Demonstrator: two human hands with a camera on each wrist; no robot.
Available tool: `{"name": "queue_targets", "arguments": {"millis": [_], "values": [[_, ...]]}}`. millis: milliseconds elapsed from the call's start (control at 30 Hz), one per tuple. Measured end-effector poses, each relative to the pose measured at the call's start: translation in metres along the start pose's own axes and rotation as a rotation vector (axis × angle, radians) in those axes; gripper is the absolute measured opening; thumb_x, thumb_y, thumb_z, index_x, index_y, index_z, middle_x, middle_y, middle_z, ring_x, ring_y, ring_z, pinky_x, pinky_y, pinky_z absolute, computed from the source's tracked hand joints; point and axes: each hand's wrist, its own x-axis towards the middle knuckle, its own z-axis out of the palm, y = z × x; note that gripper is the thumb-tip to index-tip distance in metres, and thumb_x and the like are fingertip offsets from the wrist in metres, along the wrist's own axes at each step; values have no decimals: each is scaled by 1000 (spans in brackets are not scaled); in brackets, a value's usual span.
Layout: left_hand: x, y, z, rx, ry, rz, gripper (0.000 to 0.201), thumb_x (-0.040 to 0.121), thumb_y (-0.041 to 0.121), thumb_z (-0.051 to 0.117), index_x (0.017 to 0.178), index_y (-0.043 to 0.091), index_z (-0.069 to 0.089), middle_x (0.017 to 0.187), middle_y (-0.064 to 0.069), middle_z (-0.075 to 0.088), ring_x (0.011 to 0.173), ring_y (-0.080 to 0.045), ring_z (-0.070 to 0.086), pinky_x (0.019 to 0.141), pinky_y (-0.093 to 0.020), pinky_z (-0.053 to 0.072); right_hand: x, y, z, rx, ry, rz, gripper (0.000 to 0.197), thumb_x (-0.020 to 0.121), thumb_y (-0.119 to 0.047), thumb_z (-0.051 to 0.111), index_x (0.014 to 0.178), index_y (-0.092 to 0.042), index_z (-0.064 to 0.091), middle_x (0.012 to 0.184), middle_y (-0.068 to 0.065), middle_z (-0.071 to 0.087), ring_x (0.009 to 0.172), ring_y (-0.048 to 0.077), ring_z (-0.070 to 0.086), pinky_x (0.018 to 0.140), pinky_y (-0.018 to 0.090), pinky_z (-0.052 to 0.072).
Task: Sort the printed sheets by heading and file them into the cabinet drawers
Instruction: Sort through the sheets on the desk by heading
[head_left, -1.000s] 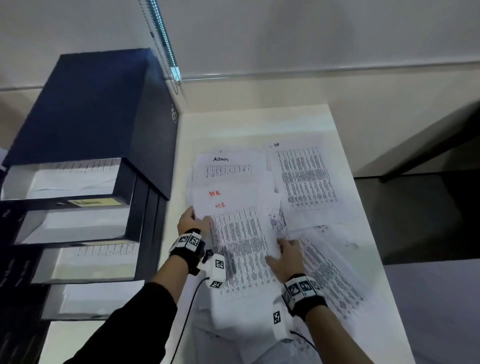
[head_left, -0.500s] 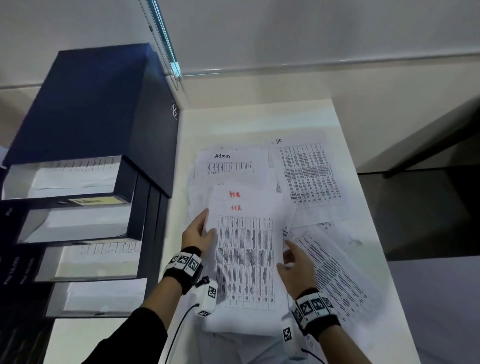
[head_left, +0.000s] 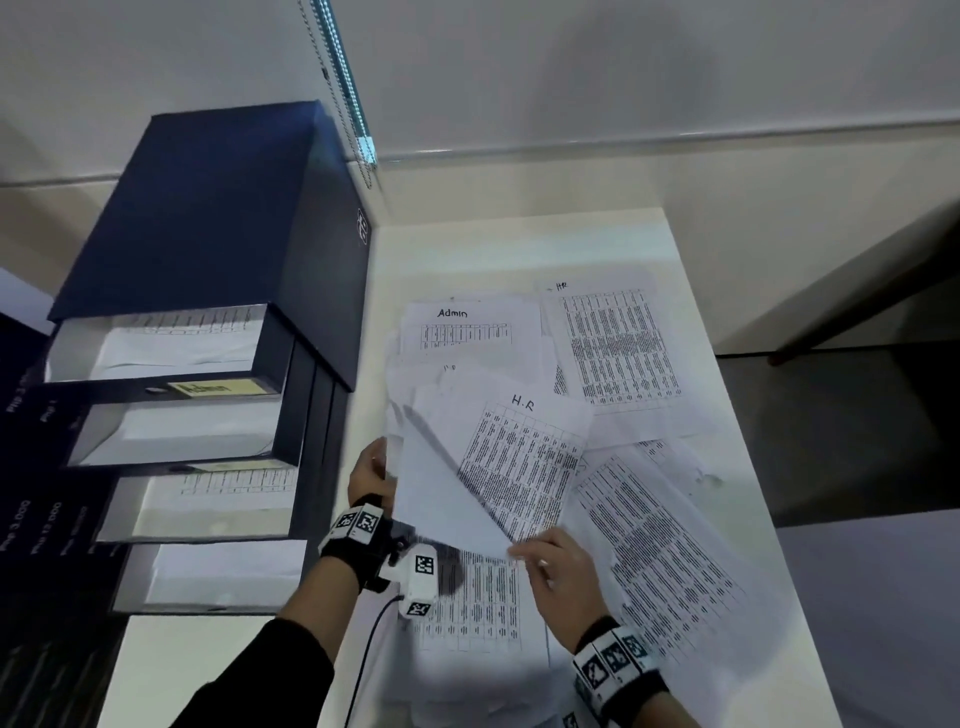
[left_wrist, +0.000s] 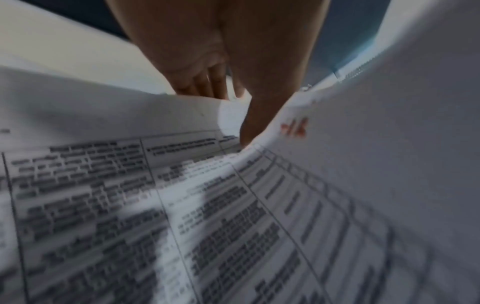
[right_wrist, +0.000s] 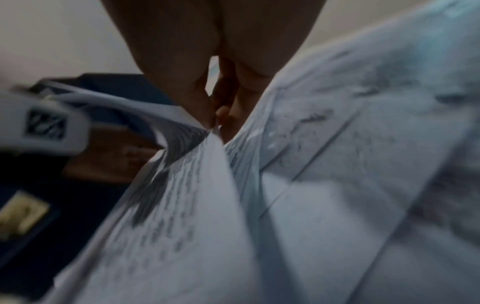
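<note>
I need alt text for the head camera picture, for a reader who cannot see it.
Two hands lift a sheet headed H.R off loose printed sheets on a white table: right hand pinches its near corner, left hand holds its left edge. A dark cabinet with four open drawers stands left.

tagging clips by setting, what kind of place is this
Probably an office filing corner: a dark drawer cabinet with open paper-filled drawers, printed sheets headed Admin and HR on a white table.

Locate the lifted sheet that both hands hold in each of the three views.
Head: lifted sheet centre, its blank underside raised.
Left wrist: right side, curling up, red heading visible.
Right wrist: centre, corner pinched by the right hand.
Shared landmark: dark blue cabinet.
</note>
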Motion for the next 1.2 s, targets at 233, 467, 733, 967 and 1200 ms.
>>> {"name": "queue_targets", "arguments": {"millis": [233, 467, 733, 967, 1200], "values": [[-36, -29, -26, 50, -202, 105, 21, 85, 21, 74, 81, 1, 70, 60, 14, 60, 65, -10, 52, 70, -18, 48, 43, 6, -17, 52, 156, 399, 23, 91, -18, 56, 111, -17, 66, 110, 1, 56, 98, 18, 56, 88, 27, 51], [-56, -38, -31, 239, -114, 112, 53, 97, 10, 56, 147, 18, 40, 137, -13, 57, 122, -25, 57, 102, -29, 43, 98, -8, -15, -274, 61, 426, 74, 81, -20, 74, 143, -7, 36, 129, 14, 49, 113, 28, 56, 97, 37, 49], [-70, -50, -24, 230, -158, 135, 67, 92, 5, 60, 150, 29, 34, 146, 7, 41, 137, -17, 37, 115, -33, 30, 89, -15, -1, -326, 184, 309, 85, 78, -6, 76, 148, -2, 27, 128, 16, 48, 99, 29, 63, 87, 34, 55], [-90, -52, -22, 121, -4, 172, 91, 85, -8, 65, 152, 31, 17, 114, -1, 62, 103, -15, 62, 94, -30, 49, 80, -15, 1, -370, 210, 195, 72, 73, 6, 74, 137, -9, 46, 122, 12, 55, 87, 25, 66, 74, 28, 54], [-92, -63, -31, 474, -184, 112, 20, 87, 8, 66, 99, 23, 61, 99, -4, 71, 92, -28, 65, 87, -36, 55, 73, -5, 14, -523, 205, 106, 73, 75, 10, 65, 142, 1, 40, 132, 17, 54, 105, 28, 61, 90, 33, 54]]}}
